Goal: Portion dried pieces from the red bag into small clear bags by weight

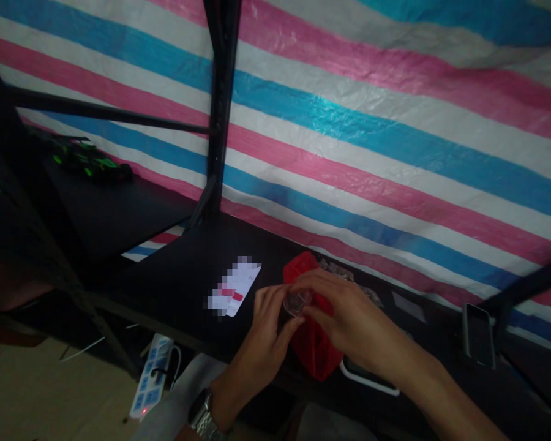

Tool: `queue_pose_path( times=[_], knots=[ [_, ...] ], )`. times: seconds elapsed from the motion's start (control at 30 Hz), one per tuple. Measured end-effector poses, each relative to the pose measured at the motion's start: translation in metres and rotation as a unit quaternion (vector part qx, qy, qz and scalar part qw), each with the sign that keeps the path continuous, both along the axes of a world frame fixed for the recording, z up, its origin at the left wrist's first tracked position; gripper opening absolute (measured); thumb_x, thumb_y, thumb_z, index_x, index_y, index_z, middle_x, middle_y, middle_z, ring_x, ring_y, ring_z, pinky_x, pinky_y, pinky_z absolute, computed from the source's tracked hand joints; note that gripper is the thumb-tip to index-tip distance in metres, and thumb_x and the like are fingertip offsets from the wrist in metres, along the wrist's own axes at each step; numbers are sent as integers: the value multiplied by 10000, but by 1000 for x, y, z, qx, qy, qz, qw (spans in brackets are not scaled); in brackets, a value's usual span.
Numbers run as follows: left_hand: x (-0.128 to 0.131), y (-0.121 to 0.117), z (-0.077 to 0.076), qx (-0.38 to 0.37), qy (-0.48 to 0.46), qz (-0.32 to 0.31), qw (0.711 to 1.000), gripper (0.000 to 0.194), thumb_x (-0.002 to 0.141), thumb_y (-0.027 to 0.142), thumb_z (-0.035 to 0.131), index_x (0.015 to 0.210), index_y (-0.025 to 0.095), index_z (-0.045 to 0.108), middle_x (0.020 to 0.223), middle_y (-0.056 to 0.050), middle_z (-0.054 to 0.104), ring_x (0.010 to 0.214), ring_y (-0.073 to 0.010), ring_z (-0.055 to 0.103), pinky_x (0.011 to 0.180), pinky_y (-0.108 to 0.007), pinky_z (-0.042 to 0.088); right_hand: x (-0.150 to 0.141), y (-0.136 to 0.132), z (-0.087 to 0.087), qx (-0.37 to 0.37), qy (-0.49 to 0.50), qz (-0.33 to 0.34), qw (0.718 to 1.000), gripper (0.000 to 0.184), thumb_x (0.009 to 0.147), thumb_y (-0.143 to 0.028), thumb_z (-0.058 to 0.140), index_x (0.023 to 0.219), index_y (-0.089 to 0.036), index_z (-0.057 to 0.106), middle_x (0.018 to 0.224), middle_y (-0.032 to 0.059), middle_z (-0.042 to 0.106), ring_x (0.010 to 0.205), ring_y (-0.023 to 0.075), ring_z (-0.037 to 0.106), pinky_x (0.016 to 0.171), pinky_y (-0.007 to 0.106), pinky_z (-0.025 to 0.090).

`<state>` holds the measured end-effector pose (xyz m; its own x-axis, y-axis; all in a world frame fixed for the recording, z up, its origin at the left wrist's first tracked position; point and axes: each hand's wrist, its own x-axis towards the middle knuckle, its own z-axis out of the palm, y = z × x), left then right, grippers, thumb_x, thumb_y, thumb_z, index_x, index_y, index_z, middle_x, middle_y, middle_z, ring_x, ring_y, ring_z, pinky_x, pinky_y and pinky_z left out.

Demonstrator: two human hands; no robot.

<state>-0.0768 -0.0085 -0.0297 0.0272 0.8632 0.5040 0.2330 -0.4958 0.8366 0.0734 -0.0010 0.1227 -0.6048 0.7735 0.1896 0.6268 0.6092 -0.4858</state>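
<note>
A small clear, round plastic container (pixel 297 302) sits between my two hands, over a red plastic bin (pixel 316 350). My left hand (pixel 270 320) curls its fingers and thumb around the container's near-left side. From the right, my right hand (pixel 337 301) pinches the same container, with fingers over its top edge and the thumb at its side. What the container holds, if anything, is too dim to make out. Partly hidden behind my right hand, several small clear packets (pixel 337 269) lie beyond the bin. A white card with red print (pixel 240 289) is on the black shelf left of my hands.
A phone (pixel 479 335) leans at the right by a black post. A white-edged device (pixel 370 375) lies under my right forearm. Black shelf frame posts (pixel 221 110) rise before a striped sheet. A green toy car (pixel 89 160) stands on the left shelf; a power strip (pixel 150 376) is below.
</note>
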Motion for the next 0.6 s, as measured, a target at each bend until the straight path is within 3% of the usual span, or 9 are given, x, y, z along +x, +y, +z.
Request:
queue_pose_path(
  times=[0.2,0.47,0.6],
  knots=[
    [8,-2,4,-1,-3,-4,1000,408,1037,289,588,1440,338,551,1347,-69,602,1315,-266,503,1149,-453,472,13,-4,11,15,28,-73,997,248,901,-185,788,1123,-296,780,1138,31,772,1044,232,721,973,376,538],
    [10,-1,1,5,-15,5,1000,413,1021,269,611,1429,315,564,1318,-67,627,1272,-261,547,1104,-443,500,14,-7,7,44,52,-12,998,300,930,-41,664,1091,-280,747,1154,26,759,1085,200,703,978,354,528],
    [7,0,0,-1,-22,13,1000,450,1018,258,608,1458,336,552,1293,-56,643,1239,-253,572,1088,-437,506,20,-3,8,86,84,-77,990,261,935,-120,690,1146,-270,720,1146,37,767,1056,218,726,952,368,540]
  ],
)
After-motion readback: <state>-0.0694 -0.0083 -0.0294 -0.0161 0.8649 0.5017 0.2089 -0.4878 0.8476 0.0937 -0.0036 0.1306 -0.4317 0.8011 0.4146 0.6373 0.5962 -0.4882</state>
